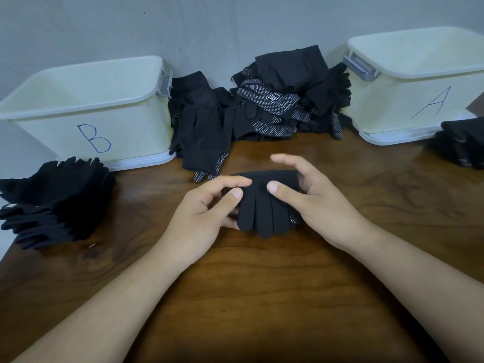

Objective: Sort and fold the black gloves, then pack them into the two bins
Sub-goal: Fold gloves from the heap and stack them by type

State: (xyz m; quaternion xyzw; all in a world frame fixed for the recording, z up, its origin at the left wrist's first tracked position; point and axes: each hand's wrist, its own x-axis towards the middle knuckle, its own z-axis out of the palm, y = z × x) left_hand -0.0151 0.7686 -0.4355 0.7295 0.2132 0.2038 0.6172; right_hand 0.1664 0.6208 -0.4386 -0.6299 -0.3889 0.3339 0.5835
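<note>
Grey wall backs a wooden table (366,205). Bin B (86,111) stands far left and bin A (408,87) far right, with a loose glove heap (262,106) between them. Folded stacks lie at the left edge (55,203) and right edge (461,142). Mid-table, the left hand (207,208) and right hand (317,203) pinch one black glove (262,210), thumbs on top. Its fingers point toward the near edge.

The person's arms are bare from the lower edge of the view up to the fingertips. The left forearm (117,297) and the right forearm (392,279) are smooth and slim, narrowing toward the wrists. The left hand (207,205) and the right hand (314,203) have short, trimmed nails; the left thumbnail (237,193) and the right thumbnail (273,186) are broad and rounded. The right hand's upper fingers look slightly blurred.
</note>
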